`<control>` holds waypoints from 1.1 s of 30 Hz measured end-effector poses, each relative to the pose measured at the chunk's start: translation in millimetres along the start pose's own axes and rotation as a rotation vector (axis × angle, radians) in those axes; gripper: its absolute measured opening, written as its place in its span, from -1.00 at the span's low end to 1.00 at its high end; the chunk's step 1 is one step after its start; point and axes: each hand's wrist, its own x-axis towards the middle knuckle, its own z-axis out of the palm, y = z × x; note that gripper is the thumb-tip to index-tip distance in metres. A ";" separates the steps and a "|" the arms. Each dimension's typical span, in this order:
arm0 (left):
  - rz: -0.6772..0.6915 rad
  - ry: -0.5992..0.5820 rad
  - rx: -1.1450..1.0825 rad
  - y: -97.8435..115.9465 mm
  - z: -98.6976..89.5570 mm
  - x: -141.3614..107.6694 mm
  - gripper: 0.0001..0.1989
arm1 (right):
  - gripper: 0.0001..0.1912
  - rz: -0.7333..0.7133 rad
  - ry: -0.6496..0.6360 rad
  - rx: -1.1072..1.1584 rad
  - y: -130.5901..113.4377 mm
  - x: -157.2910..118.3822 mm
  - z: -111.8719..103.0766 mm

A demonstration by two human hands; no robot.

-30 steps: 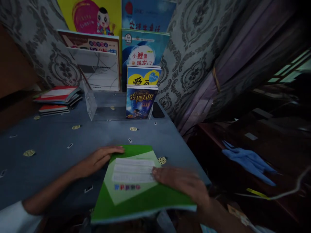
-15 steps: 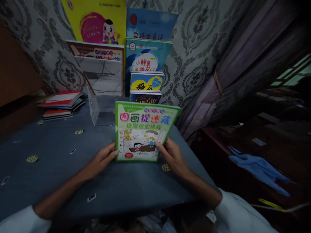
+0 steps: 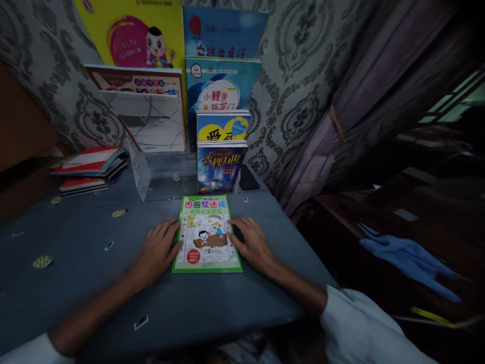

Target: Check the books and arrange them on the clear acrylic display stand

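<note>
A green-edged book (image 3: pixel 206 232) lies flat on the dark blue tablecloth (image 3: pixel 113 273), its cover facing up. At its left edge rests my left hand (image 3: pixel 161 245), fingers apart, with the thumb by the border. My right hand (image 3: pixel 252 242) is at the right edge, fingers spread and tips touching or very near the cover. Behind the book, a clear stand (image 3: pixel 142 177) bears upright books, among them a dark blue book (image 3: pixel 217 169) at the front right and a grey-white one (image 3: pixel 151 121) on the left.
A stack of red books (image 3: pixel 89 164) lies at the back left. Behind the stand's right side is a black phone (image 3: pixel 249 177). Patterned cloth and a purple curtain (image 3: pixel 314 146) hang behind the table. At the right, a blue cloth (image 3: pixel 409 260) lies on a dark surface.
The green-edged book has gone from tilted up between both hands to flat on the table. Both hands have loosened their hold. The view has shifted slightly, and the dark blue book shows more fully.
</note>
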 end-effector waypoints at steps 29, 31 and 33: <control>0.057 -0.011 0.051 -19.8 19.5 86.5 -0.62 | -0.54 -0.319 -0.254 -0.049 -33.0 102.7 42.1; 0.074 0.004 0.060 -22.2 23.2 84.8 -0.62 | -0.55 -0.289 -0.240 -0.059 -16.8 105.9 41.6; 0.089 0.016 0.066 -23.2 24.2 83.4 -0.62 | -0.56 -0.227 -0.203 -0.063 4.5 103.4 34.3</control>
